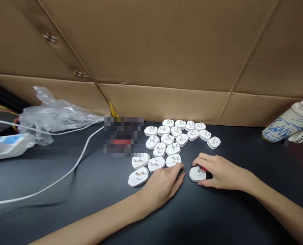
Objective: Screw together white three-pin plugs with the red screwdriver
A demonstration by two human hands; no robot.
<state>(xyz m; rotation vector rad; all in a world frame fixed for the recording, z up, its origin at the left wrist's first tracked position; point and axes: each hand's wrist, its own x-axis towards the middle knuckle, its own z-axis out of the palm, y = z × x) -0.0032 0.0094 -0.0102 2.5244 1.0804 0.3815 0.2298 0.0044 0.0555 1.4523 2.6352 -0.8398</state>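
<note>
Soft light is falling, fading to near-black on the tabletop (177, 224) at six o'clock. White plugs (138, 178) near centre are showing bright. The plastic bag (56, 114) at nine is catching glare; the white cable (77, 164) is casting a blurred shadow toward eight. Edge distortion is stretching the cup (280, 128) at three. Coarse pixelation is hiding one patch.

Nineteen white plugs (167, 139) cluster about the middle of the frame; one more white plug, at the right hand (203, 174), makes twenty. Two hands altogether, one patterned cup (281, 127) at right, one clear plastic bag (62, 112) at left, two metal fasteners (50, 37) upper left.
</note>
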